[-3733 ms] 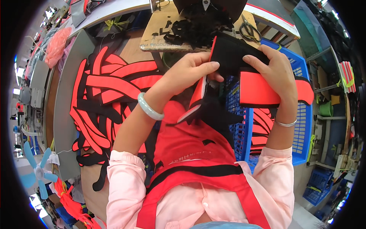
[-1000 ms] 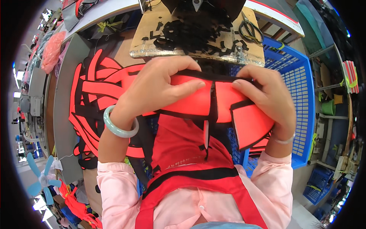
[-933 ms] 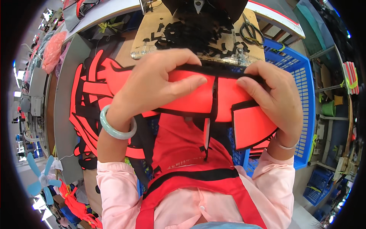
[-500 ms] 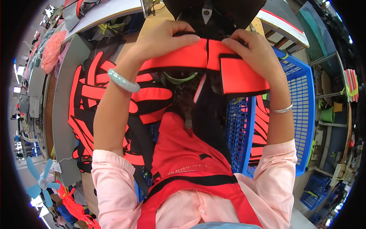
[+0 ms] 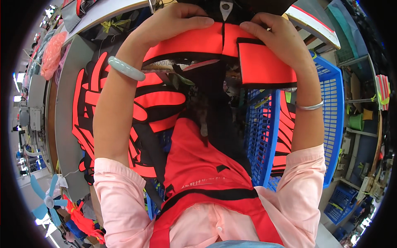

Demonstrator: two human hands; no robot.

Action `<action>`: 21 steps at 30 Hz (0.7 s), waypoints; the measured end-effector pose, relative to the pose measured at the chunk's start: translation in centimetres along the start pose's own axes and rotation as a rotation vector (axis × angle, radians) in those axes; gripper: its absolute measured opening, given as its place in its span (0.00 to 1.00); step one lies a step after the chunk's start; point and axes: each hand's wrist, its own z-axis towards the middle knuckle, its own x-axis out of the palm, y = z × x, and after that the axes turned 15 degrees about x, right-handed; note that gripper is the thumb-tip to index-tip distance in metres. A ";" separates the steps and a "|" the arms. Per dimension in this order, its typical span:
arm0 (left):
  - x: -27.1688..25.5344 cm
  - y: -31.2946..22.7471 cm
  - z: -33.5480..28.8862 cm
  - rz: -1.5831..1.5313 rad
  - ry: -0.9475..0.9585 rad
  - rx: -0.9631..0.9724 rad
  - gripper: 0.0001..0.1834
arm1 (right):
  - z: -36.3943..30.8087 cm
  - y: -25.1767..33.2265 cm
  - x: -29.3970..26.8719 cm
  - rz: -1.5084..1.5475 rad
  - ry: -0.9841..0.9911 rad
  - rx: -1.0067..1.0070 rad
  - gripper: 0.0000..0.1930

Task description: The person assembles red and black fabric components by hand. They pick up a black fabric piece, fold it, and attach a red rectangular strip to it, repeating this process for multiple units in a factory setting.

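Note:
A bright orange-red fabric piece (image 5: 190, 41) with black edging stretches between my two hands at the top of the view. A dark seam runs across it between them, and a square panel (image 5: 266, 64) hangs from its right part. My left hand (image 5: 175, 22) pinches the far edge left of the seam, thumb on top, other fingers partly hidden. My right hand (image 5: 279, 39) grips that edge right of the seam, thumb likewise on top. Just beyond, a pointed metal part (image 5: 226, 9) sits on a dark machine (image 5: 252, 7).
Orange-and-black fabric pieces (image 5: 159, 101) are piled at left beside a grey panel (image 5: 68, 120). At right, a blue plastic basket (image 5: 264, 140) holds more such pieces. A blue fan (image 5: 49, 201) stands lower left. A red apron (image 5: 198, 157) covers my lap.
Both hands have moved away from me, carrying the fabric piece toward the dark machine. Their grip on its far edge looks the same.

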 end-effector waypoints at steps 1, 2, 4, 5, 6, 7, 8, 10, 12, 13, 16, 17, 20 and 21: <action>0.0 0.0 0.0 -0.020 -0.002 -0.007 0.20 | 0.1 -0.1 0.1 0.013 -0.006 -0.013 0.21; 0.0 0.1 0.0 -0.039 -0.004 -0.014 0.20 | 0.2 -0.4 0.1 -0.007 -0.016 -0.024 0.19; -0.1 0.0 0.3 -0.077 -0.009 -0.039 0.21 | 0.5 -0.3 0.0 -0.009 -0.010 -0.002 0.19; -0.2 -0.1 0.6 -0.095 -0.011 -0.058 0.20 | 0.6 -0.1 -0.1 -0.010 -0.008 0.007 0.19; -0.2 -0.3 0.7 -0.113 -0.014 -0.076 0.20 | 0.6 0.4 -0.2 -0.064 0.001 0.054 0.18; -0.2 -0.5 0.8 -0.110 -0.023 -0.077 0.20 | 0.7 0.3 -0.1 -0.052 -0.002 0.039 0.18; -0.2 -0.7 0.8 -0.106 -0.031 -0.078 0.20 | 1.0 -0.1 0.0 -0.039 -0.006 0.025 0.17; -0.2 -1.1 0.7 -0.044 -0.057 -0.072 0.19 | 1.0 -0.6 -0.3 -0.017 -0.030 -0.006 0.17; -0.3 -1.6 0.7 0.071 -0.091 -0.057 0.17 | 0.8 -1.3 -1.2 0.001 -0.071 -0.036 0.16; -0.5 -1.7 0.4 0.027 -0.075 -0.032 0.18 | 0.4 -1.6 -1.9 -0.003 -0.078 -0.003 0.17; -1.4 0.0 -2.9 -0.011 -0.063 0.013 0.23 | -2.3 -1.0 -3.5 -0.052 -0.092 -0.039 0.18; -1.4 -0.3 -3.4 0.002 -0.010 0.015 0.23 | -3.7 -1.0 -3.5 -0.095 -0.098 -0.033 0.18; -0.8 -2.1 -5.8 0.023 0.152 0.018 0.24 | -8.2 -0.9 -3.5 -0.171 -0.156 -0.013 0.17; -0.4 -3.0 -6.4 -0.026 0.162 0.024 0.24 | -9.6 -0.8 -3.1 -0.155 -0.199 -0.008 0.18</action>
